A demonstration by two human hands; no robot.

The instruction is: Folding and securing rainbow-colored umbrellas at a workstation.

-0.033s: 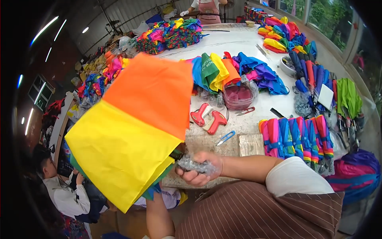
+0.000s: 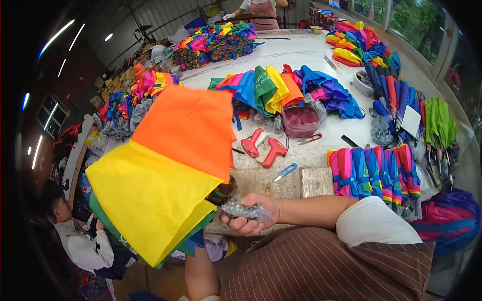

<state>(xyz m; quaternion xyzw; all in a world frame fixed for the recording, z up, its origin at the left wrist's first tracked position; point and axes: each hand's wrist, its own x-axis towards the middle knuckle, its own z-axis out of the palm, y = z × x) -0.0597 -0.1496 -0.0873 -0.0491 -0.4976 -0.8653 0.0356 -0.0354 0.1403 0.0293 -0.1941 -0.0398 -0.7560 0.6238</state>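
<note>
An open umbrella canopy [image 2: 165,170] with orange and yellow panels and green edges tilts up in front of me, at the left of the table. My right hand [image 2: 248,214] reaches across my striped apron and grips the umbrella's handle [image 2: 241,209], which is wrapped in crinkled clear plastic. My left forearm [image 2: 201,273] rises from the lower edge and passes under the canopy. The canopy hides my left hand.
On the table [image 2: 301,55] lie two red hand tools [image 2: 264,145], blue thread snips [image 2: 284,172], a pink tub [image 2: 301,119], a wooden block [image 2: 317,180], a row of folded rainbow umbrellas [image 2: 374,170] and piles of coloured fabric [image 2: 281,90]. One person stands at the far end [image 2: 263,12], another at lower left [image 2: 75,236].
</note>
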